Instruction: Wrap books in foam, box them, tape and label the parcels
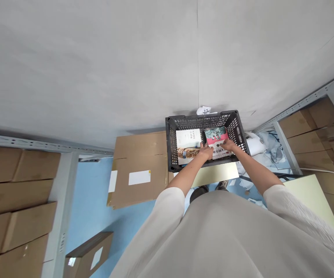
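Observation:
A black plastic crate [172,154] with slotted walls holds books in two piles. On its left side lies a book with a white and brown cover [188,136]. Beside it on the right is a book with a dark green, pink and white cover [219,152]. My left hand [205,152] is closed on the left edge of that right book, close to the gap between the piles. Over at the same book's right side, my right hand [228,145] pinches it with bent fingers. Some of the fingertips are hidden.
A large cardboard box [143,166] stands left of the crate, and a smaller box [93,253] sits on the blue floor. Shelves with stacked cartons [16,197] flank both sides. A grey wall [143,69] rises behind. Loose packaging [258,146] lies at the right.

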`<state>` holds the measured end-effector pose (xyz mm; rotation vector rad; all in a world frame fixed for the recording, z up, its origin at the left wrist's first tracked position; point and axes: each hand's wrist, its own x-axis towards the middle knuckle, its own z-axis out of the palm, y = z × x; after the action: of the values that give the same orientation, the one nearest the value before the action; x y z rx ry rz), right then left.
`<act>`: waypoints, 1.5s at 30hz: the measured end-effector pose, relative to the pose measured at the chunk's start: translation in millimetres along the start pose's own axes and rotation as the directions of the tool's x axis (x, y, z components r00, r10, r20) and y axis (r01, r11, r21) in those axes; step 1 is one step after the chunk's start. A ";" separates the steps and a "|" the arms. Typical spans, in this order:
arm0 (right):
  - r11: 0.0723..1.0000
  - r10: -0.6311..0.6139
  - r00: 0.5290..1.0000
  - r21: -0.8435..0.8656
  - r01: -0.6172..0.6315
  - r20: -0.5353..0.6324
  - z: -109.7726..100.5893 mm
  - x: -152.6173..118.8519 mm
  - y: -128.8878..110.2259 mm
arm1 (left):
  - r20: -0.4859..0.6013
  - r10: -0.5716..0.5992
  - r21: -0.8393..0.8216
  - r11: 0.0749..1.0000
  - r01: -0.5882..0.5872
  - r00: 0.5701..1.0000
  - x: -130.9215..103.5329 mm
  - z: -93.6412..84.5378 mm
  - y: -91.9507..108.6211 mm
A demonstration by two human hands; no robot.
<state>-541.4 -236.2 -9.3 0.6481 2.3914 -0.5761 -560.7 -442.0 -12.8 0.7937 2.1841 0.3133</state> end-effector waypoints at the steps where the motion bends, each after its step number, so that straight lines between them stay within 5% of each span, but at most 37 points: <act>1: 1.000 0.000 1.000 0.001 0.000 0.001 0.1 0.5 0.4 | 0.003 -0.021 -0.007 1.000 0.021 1.000 0.1 -1.1 0.7; 18: 0.997 0.013 0.998 0.076 -0.018 0.065 0.4 2.5 -0.6 | 0.074 -0.117 0.026 0.993 0.115 0.990 -6.1 -13.0 9.2; 21: 0.991 0.028 1.000 0.129 -0.027 -0.002 -1.6 -2.7 0.1 | 0.076 -0.136 0.021 0.991 0.135 0.988 -4.6 -12.0 7.7; 26: 0.964 -0.090 0.978 0.232 0.133 -0.187 -8.0 -18.2 -8.5 | 0.018 -0.159 -0.016 0.987 0.160 0.987 -9.1 -16.0 6.9; 30: 0.910 -0.144 0.953 0.343 0.233 -0.266 -23.1 -32.9 -16.5 | -0.136 -0.143 -0.121 0.984 0.127 0.980 -17.5 -23.0 6.0; 38: 0.682 -0.130 0.878 0.602 0.416 -0.460 -78.4 -79.6 4.8 | -0.501 -0.171 -0.519 0.844 -0.137 0.848 -21.4 -35.8 16.1; 45: 0.575 -0.001 0.759 0.620 0.533 -0.651 -114.1 -144.2 76.9 | -0.697 0.011 -0.462 0.758 -0.461 0.717 -22.8 -57.6 88.7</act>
<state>-444.2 -159.5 147.0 0.8934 2.7743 -1.9123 -553.0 -385.9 79.3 0.6434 2.3406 1.5920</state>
